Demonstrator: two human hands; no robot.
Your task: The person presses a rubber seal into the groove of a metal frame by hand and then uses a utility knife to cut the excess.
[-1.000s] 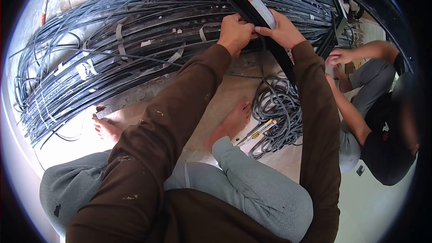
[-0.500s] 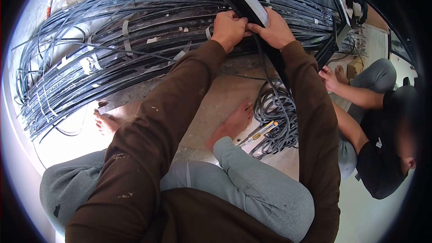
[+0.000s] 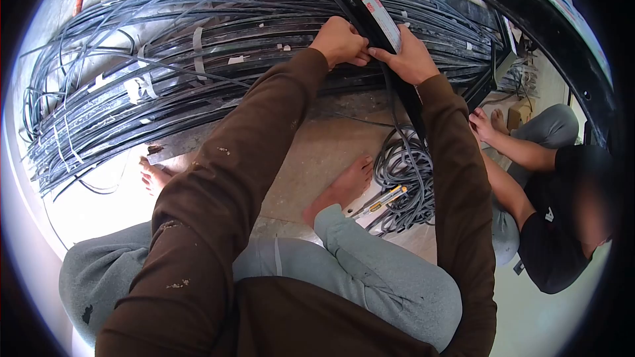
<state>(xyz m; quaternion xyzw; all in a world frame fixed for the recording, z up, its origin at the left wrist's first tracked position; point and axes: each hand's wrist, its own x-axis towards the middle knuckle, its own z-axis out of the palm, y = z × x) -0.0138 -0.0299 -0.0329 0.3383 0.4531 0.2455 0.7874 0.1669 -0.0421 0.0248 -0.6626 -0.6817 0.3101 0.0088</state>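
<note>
A black frame bar [image 3: 351, 1] with white-and-red printed film slants down through the upper middle of the head view. Closed at the bar's left edge, my left hand [image 3: 340, 42] pinches what looks like a dark flexible strip [image 3: 390, 96]; the pinch itself is partly hidden. My right hand [image 3: 411, 58] wraps the bar's right side, its thumb pointing toward my left fingers. From between my hands the strip runs down to a loose coil [image 3: 403, 178] on the floor. A yellow-and-grey cutter-like tool [image 3: 387, 199] lies against the coil.
Long dark strips and profiles [image 3: 218, 33], some with torn tape, lie in a bundle behind my hands. A co-worker [image 3: 549, 218] in a black shirt sits at the right, a hand near the frame. Another black frame member [image 3: 529, 20] crosses the upper right. My bare foot [image 3: 340, 188] rests near the coil.
My view has shifted slightly, bringing more of the upper-right frame member into sight. My left fingers have moved slightly at the bar's edge; my right hand keeps its hold.
</note>
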